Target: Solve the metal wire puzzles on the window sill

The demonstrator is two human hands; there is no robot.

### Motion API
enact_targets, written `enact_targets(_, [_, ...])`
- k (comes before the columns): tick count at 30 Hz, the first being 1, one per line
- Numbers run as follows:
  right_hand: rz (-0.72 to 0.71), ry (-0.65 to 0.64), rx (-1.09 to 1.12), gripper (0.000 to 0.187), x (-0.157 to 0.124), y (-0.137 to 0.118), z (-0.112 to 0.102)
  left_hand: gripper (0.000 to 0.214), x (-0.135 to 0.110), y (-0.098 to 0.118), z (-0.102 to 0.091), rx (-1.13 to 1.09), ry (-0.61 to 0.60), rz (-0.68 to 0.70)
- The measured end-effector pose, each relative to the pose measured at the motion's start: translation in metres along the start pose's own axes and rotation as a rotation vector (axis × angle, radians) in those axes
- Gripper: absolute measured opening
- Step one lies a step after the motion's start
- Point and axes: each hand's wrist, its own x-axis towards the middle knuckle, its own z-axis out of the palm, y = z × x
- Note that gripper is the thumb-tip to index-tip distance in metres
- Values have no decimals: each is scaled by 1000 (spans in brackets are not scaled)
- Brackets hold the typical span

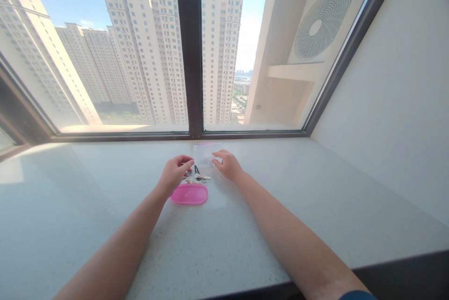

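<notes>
On the pale sill, a clear plastic zip bag (202, 154) with a pink strip along its top lies between my hands. My right hand (228, 165) is at the bag's right side, thumb and forefinger a little apart. My left hand (177, 169) is closed in a pinch just left of the bag; what its fingers hold is too small to make out. Close by lie a black slim piece (197, 170) and a silver metal tool (203, 176), with other small metal pieces partly behind my left fingers. A shallow pink oval tray or lid (189, 194) sits nearer me.
The speckled white sill (196, 244) runs to a dark-framed window (195, 57). A white wall (396, 103) rises on the right, and the sill's dark front edge (403, 267) shows at lower right. Tall buildings and an air-conditioner unit stand outside the glass.
</notes>
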Motion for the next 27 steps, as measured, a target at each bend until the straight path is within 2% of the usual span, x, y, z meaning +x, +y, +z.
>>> enact_targets(5, [-7,-18,-38,20,-4,-6,-9,35,-1,0,-1,16,-5,0])
enact_targets(11, [38,-49,9,20,-12,-8,-29,35,0,-10,-1,111,-53,22])
enact_targets(17, [129,-89,33,54,-13,-8,-42,37,-3,-14,5,334,-131,271])
enact_targets(20, [138,-114,-11,68,-12,-10,-42,40,-2,-16,10,388,-190,346])
enact_targets(23, [160,-66,-75,63,-12,-11,-38,43,0,-18,16,437,-230,368])
enact_targets(27, [215,57,-136,46,-10,-15,-36,52,2,-20,22,492,-246,372])
